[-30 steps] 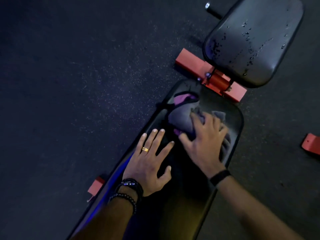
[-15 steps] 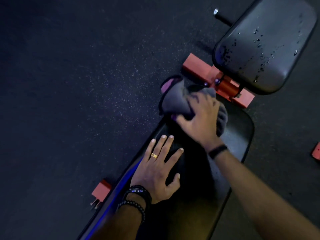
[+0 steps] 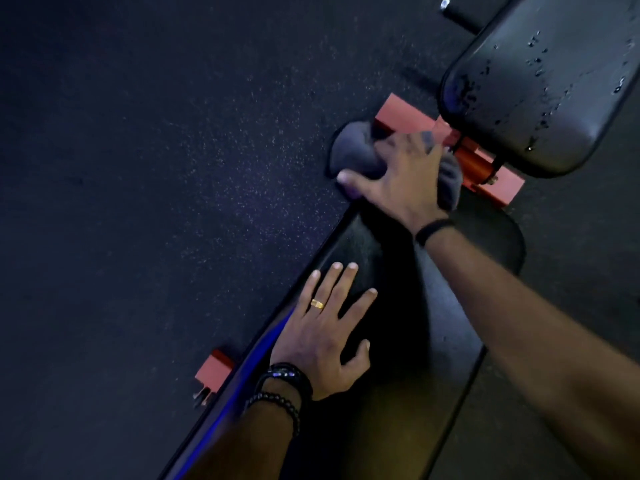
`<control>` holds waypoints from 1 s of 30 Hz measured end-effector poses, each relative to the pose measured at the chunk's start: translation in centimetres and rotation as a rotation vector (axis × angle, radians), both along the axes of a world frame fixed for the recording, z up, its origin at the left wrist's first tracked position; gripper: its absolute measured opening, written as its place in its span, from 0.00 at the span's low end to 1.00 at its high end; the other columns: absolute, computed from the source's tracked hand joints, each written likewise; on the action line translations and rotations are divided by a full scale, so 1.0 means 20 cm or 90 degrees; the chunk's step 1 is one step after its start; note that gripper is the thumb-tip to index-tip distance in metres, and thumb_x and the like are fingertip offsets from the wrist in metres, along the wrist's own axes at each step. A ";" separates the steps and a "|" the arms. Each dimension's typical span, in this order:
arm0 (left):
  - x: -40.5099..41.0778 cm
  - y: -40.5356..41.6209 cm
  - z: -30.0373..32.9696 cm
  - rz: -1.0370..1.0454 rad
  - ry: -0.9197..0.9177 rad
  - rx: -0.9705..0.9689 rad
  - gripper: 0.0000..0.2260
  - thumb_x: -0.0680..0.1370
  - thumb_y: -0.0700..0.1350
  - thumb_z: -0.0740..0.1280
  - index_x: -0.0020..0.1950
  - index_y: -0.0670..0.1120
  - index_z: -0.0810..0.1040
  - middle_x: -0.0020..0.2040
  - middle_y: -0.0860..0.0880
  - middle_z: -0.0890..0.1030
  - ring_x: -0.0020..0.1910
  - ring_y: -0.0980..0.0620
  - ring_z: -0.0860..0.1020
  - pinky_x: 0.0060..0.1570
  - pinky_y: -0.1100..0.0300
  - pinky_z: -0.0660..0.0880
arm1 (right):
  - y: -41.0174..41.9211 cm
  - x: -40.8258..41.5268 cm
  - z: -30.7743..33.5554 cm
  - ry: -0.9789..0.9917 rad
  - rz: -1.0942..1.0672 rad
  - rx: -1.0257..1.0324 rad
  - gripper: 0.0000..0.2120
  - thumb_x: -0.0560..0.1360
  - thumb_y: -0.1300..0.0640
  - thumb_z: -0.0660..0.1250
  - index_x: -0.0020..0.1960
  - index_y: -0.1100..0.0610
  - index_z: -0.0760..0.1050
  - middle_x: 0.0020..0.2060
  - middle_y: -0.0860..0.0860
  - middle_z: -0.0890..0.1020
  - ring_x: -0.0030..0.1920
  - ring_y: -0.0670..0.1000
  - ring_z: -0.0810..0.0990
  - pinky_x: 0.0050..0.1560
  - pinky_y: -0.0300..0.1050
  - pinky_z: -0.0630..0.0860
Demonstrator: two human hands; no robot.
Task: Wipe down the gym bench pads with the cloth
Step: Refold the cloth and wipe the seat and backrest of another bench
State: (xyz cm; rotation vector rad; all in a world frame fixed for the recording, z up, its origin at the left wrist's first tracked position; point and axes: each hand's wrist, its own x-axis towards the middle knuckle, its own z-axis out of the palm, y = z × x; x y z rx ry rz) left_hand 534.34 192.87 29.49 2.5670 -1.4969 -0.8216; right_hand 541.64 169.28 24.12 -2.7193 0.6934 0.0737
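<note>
A long black bench pad (image 3: 478,258) runs from the bottom of the view up toward the middle right. My right hand (image 3: 401,174) presses a grey cloth (image 3: 356,154) on the pad's far left corner, fingers spread over it; part of the cloth hangs past the pad's edge. My left hand (image 3: 325,327) rests flat on the pad nearer to me, fingers straight and spread, a gold ring on one finger. A second black pad (image 3: 540,84) lies beyond, at the upper right, dotted with liquid droplets.
A red metal frame bar with a hinge (image 3: 485,168) joins the two pads. A small red bracket (image 3: 211,372) sticks out at the lower left of the bench. Dark speckled rubber floor (image 3: 156,168) surrounds the bench. A black bar end (image 3: 453,12) shows at the top.
My right hand has slid the cloth up the long pad to its far left corner, so that it now overhangs the edge. My left hand has stayed flat on the pad.
</note>
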 end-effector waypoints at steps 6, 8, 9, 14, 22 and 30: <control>0.00 -0.03 0.01 0.014 0.023 -0.012 0.33 0.73 0.58 0.62 0.76 0.52 0.62 0.79 0.43 0.57 0.79 0.43 0.53 0.76 0.41 0.52 | 0.11 -0.11 0.03 -0.074 0.319 0.000 0.33 0.69 0.24 0.59 0.52 0.51 0.79 0.50 0.50 0.79 0.53 0.55 0.75 0.54 0.56 0.66; 0.01 -0.02 0.00 0.008 0.007 -0.018 0.32 0.73 0.59 0.62 0.76 0.51 0.62 0.79 0.43 0.55 0.79 0.43 0.52 0.76 0.42 0.51 | -0.05 0.01 -0.06 -0.064 0.195 -0.008 0.34 0.67 0.24 0.59 0.53 0.52 0.79 0.50 0.53 0.80 0.53 0.56 0.76 0.54 0.56 0.67; 0.01 -0.02 0.00 0.005 0.005 -0.016 0.32 0.73 0.59 0.61 0.76 0.51 0.62 0.80 0.43 0.55 0.79 0.43 0.53 0.76 0.42 0.51 | -0.16 0.04 -0.10 -0.030 0.085 0.023 0.35 0.65 0.23 0.60 0.54 0.51 0.79 0.50 0.54 0.82 0.53 0.57 0.78 0.54 0.56 0.70; 0.00 -0.01 -0.01 0.003 0.002 -0.015 0.32 0.74 0.59 0.60 0.76 0.51 0.60 0.80 0.43 0.53 0.79 0.44 0.51 0.76 0.43 0.50 | -0.44 -0.27 -0.12 0.036 -0.249 0.081 0.35 0.67 0.26 0.63 0.58 0.54 0.76 0.52 0.58 0.82 0.54 0.62 0.80 0.49 0.55 0.77; 0.00 0.00 -0.01 0.007 0.002 -0.014 0.32 0.74 0.59 0.60 0.76 0.51 0.61 0.80 0.43 0.53 0.79 0.43 0.51 0.76 0.42 0.52 | -0.33 -0.76 -0.04 0.056 -0.444 -0.054 0.34 0.70 0.30 0.64 0.62 0.57 0.74 0.57 0.63 0.75 0.59 0.67 0.72 0.56 0.65 0.70; -0.01 -0.01 0.00 0.011 -0.007 -0.040 0.31 0.73 0.58 0.62 0.75 0.50 0.66 0.79 0.42 0.56 0.79 0.43 0.53 0.75 0.41 0.54 | 0.26 -0.80 0.19 0.004 -0.199 -0.048 0.30 0.67 0.36 0.67 0.63 0.52 0.74 0.57 0.58 0.75 0.58 0.60 0.71 0.53 0.58 0.68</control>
